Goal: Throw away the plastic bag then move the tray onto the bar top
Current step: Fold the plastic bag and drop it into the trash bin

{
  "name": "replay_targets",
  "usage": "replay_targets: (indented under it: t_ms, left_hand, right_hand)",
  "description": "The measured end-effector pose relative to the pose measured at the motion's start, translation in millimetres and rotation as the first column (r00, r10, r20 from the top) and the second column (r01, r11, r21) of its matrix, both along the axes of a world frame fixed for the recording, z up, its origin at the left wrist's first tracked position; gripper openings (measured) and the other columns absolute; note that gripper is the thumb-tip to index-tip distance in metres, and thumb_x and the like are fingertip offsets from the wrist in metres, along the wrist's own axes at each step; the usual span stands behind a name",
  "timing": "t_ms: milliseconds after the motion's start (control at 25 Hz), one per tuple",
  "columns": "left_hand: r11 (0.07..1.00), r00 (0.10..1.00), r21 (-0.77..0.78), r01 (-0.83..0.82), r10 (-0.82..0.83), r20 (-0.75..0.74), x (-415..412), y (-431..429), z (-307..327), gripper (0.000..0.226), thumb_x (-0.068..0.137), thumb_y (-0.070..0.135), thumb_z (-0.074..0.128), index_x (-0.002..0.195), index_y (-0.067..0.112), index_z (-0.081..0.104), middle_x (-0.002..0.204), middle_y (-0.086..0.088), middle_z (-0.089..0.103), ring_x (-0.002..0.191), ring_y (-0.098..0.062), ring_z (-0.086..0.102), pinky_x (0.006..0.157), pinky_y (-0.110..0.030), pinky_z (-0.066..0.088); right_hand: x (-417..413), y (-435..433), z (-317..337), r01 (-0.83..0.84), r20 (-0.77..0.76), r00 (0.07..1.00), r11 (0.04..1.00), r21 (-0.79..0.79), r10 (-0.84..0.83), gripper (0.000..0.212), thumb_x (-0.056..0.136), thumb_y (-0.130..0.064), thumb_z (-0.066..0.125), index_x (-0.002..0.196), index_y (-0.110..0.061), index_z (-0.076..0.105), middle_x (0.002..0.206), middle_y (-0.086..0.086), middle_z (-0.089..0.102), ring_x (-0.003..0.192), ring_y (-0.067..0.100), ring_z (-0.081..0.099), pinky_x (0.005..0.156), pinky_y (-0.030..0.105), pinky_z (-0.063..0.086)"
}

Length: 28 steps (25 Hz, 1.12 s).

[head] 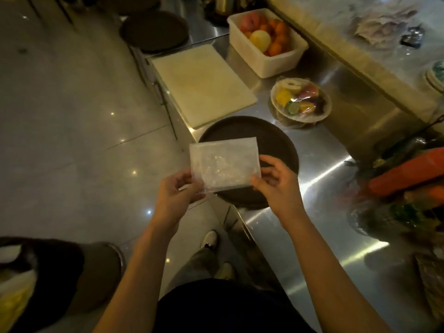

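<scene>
A clear, crinkled plastic bag (224,164) is held flat between both hands above the counter's front edge. My left hand (174,195) pinches its lower left corner and my right hand (276,186) pinches its right edge. Under the bag a round dark tray (276,145) lies on the steel counter (324,164), partly hidden by the bag and my right hand. The raised marble bar top (360,44) runs along the far right. A bin with a dark liner (60,272) stands on the floor at the lower left.
A pale cutting board (204,85) lies beyond the tray. A white tub of fruit (266,42) and a wrapped bowl of cut fruit (300,102) stand further back. Wrapped vegetables (403,183) crowd the right side. More round trays (153,30) lie at the top.
</scene>
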<state>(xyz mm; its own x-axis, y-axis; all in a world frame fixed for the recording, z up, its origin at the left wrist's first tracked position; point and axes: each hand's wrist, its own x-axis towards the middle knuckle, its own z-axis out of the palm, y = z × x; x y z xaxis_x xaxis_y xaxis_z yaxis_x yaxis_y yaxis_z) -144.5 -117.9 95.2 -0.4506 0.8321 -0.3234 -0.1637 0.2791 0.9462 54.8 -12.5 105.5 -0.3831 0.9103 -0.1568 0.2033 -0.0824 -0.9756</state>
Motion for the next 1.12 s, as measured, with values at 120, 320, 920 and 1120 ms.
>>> replay_targets:
  t_ms: [120,320,920,1120]
  left_hand:
    - [0.974,0.975,-0.060,-0.220,0.217,-0.057,2,-57,-10,0.023,0.088,0.005,0.067,0.111,0.008,0.068,0.099,-0.010,0.072,0.094,-0.026,0.070,0.078,-0.030,0.059]
    - [0.859,0.859,-0.113,-0.499,0.473,-0.195,-3,-134,-14,0.028,0.089,0.005,0.067,0.117,0.004,0.064,0.102,-0.016,0.070,0.090,-0.024,0.068,0.068,-0.019,0.057]
    - [0.401,0.359,0.046,-0.915,0.860,-0.364,-117,-375,-30,0.041,0.094,0.014,0.062,0.132,0.027,0.056,0.098,0.004,0.067,0.087,-0.006,0.066,0.069,-0.010,0.054]
    - [0.323,0.292,0.022,-0.946,0.881,-0.372,-155,-446,-43,0.045,0.095,0.015,0.062,0.139,0.014,0.054,0.110,-0.002,0.066,0.089,-0.004,0.064,0.070,-0.006,0.052]
  right_hand:
    - [-22,-25,-10,-0.179,-0.004,0.984,0.983,-0.030,0.179,0.045,0.085,-0.007,0.069,0.125,-0.022,0.056,0.106,-0.003,0.068,0.097,0.008,0.068,0.077,0.022,0.057]
    - [-73,-70,-22,-0.393,0.049,0.919,0.919,0.020,0.392,0.044,0.086,-0.009,0.068,0.126,-0.025,0.057,0.103,-0.007,0.067,0.094,0.012,0.068,0.080,0.032,0.059]
    - [-284,-297,-24,-0.760,0.137,0.650,0.634,0.143,0.748,0.048,0.092,-0.014,0.060,0.138,-0.026,0.049,0.105,-0.007,0.066,0.090,0.009,0.066,0.078,0.017,0.056]
    - [-339,-367,-34,-0.838,0.172,0.545,0.531,0.122,0.821,0.049,0.093,-0.014,0.060,0.137,-0.031,0.048,0.108,-0.008,0.065,0.093,0.007,0.064,0.071,0.008,0.051]
